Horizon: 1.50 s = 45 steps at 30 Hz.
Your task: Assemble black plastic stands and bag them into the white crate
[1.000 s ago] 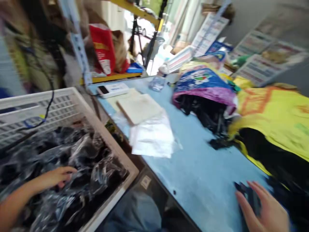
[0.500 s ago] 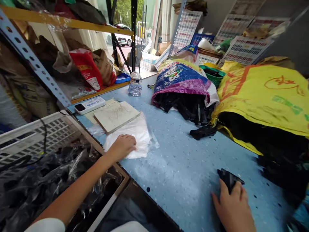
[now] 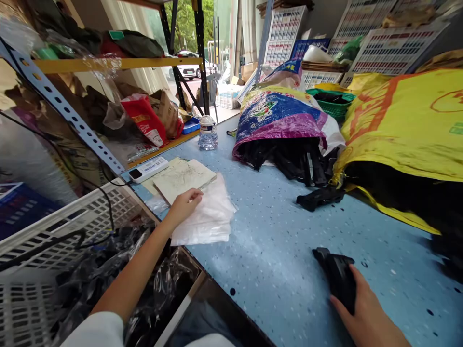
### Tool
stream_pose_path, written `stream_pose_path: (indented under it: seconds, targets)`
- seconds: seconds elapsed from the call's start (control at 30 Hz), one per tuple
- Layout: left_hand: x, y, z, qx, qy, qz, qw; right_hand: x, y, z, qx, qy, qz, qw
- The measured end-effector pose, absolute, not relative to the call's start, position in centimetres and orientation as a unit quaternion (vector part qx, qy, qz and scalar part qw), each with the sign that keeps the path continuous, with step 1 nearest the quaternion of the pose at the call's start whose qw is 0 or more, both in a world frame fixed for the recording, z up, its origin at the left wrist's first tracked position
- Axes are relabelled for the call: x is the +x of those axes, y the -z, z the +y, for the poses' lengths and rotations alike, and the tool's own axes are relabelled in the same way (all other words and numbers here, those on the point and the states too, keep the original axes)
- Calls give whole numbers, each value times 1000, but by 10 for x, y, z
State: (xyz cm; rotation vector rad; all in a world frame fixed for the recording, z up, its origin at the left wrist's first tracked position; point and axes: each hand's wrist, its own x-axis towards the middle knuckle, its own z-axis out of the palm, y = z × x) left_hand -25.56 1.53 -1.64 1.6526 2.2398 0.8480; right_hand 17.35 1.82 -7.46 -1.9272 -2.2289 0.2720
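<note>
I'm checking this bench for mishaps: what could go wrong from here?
The white plastic stack by the left hand lies at the table's edge, so it might slide toward the white basket. Its thin layers could cling together. The loose black piece near the yellow sack might get mixed up with the black item in the right hand.

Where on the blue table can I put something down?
The blue table looks mostly bare between the white plastic stack and the black piece in the right hand. It's crowded around the yellow sack, patterned sack and left hand.
</note>
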Motion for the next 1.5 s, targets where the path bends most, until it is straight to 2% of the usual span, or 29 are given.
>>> stream_pose_path:
  seconds: [0.13, 0.23, 0.33, 0.47, 0.63, 0.73, 0.87, 1.0, 1.17, 1.27, 1.33, 1.4, 1.5]
  targets:
    - [-255, 9, 17, 602, -237, 752, 125, 176, 78, 20, -621, -79, -777, 66]
    - [-250, 7, 17, 631, -193, 736, 150, 174, 64, 16, -623, -78, -778, 18]
    - [-246, 9, 20, 633, -159, 740, 164, 168, 44, 8, -632, -43, -774, 5]
    - [-245, 11, 32, 614, -80, 774, 135, 154, 30, 1, -690, -111, -715, -9]
    - [-235, -3, 40, 657, -129, 738, 86, 152, 25, 2, -726, -130, -674, -39]
    - [-229, -14, 39, 665, -175, 723, 72, 152, 21, 3, -699, -215, -682, 0]
    - [-213, -32, 33, 691, -221, 680, 105, 128, 2, 0, -563, -331, -749, 106]
    - [-183, -54, 24, 732, -227, 625, 149, 90, -21, 1, -434, -323, -823, 176]
    - [-148, -73, 17, 754, -213, 594, 180, 69, -36, 5, -316, -252, -908, 107]
    - [-136, -78, 13, 788, -192, 553, 188, 75, -45, 6, -206, -300, -929, 68]
    - [-129, -79, 11, 803, -183, 532, 197, 83, -48, 7, -141, -355, -921, 75]
    - [-124, -79, 10, 809, -179, 524, 200, 92, -45, 9, -115, -415, -895, 121]
    - [-114, -76, 9, 799, -190, 527, 219, 105, -25, 8, -145, -522, -806, 240]
